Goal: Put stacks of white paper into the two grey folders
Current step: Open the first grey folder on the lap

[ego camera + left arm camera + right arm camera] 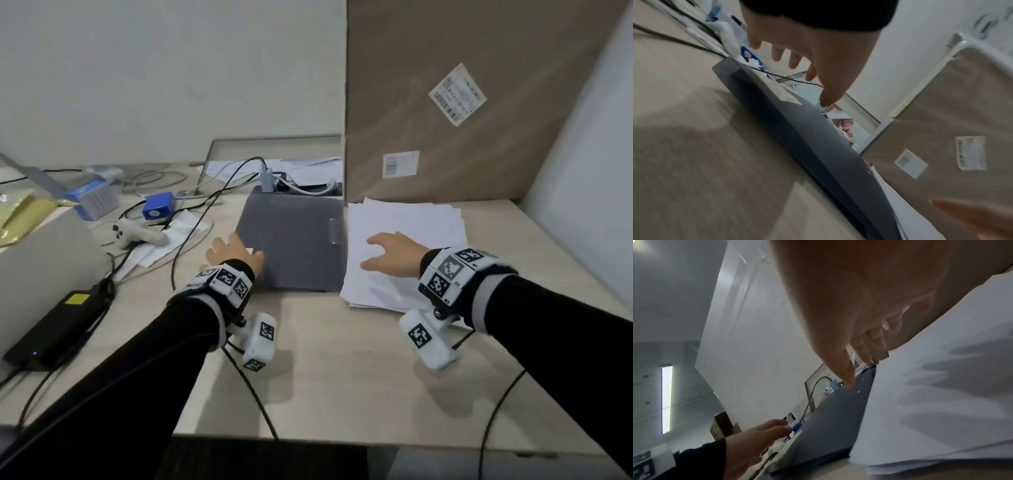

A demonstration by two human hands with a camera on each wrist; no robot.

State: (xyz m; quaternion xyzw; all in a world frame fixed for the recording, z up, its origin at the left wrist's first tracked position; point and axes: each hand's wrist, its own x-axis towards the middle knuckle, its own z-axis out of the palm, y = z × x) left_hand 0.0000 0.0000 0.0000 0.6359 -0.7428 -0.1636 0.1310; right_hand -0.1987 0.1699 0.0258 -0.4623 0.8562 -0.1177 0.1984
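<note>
A closed grey folder (pixel 294 246) lies flat in the middle of the desk; I cannot tell whether it is one folder or two stacked. A loose stack of white paper (pixel 421 222) lies against its right edge. My left hand (pixel 233 253) hovers over the folder's left edge with fingers spread and holds nothing; a small white corner shows by its thumb. My right hand (pixel 390 255) is spread just above the paper. In the left wrist view, straight fingers (pixel 795 61) hang above the folder (pixel 797 129). From the right wrist, the fingers (pixel 844 373) cast shadows on the paper (pixel 941 402).
A tall cardboard box (pixel 479 102) stands right behind the paper. Cables (pixel 205 205), a blue box (pixel 158 205), a white controller (pixel 137 233) and a black power brick (pixel 58 325) crowd the left side. A tray of papers (pixel 274 164) sits behind the folder.
</note>
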